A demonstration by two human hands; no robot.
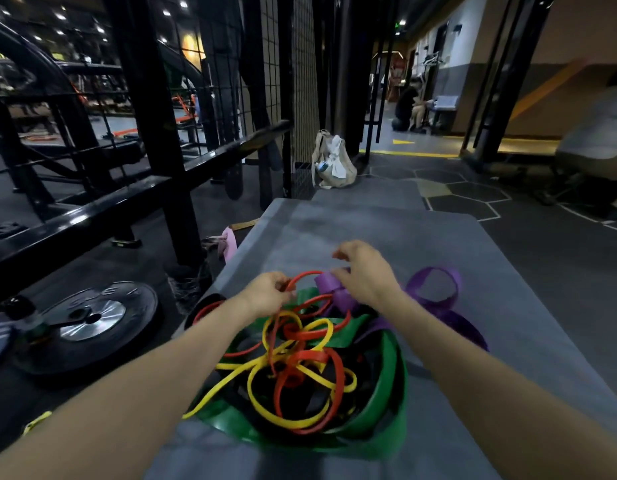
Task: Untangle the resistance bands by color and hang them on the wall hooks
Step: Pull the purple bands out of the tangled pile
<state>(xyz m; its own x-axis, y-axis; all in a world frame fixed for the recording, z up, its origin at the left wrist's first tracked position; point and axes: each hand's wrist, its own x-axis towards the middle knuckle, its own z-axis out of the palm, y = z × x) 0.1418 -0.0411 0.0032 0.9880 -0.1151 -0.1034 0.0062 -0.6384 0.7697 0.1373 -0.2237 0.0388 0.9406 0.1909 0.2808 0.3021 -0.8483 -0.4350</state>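
Left hand [269, 294] pinching the red band [308, 358]; right hand [367, 273], fingers curled, on the purple band [435, 299] above the mat [369, 230].

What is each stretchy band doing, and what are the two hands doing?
Red band: tangled in the pile, one loop pinched by the left hand.
Yellow band: tangled with the red one, lying loose.
Green band: wide, curled around the pile's edge.
Purple band: partly pulled out to the right, one end under the right hand.
Left hand: pinching the red loop.
Right hand: fingers curled at the purple band.
Mat: flat under the pile.
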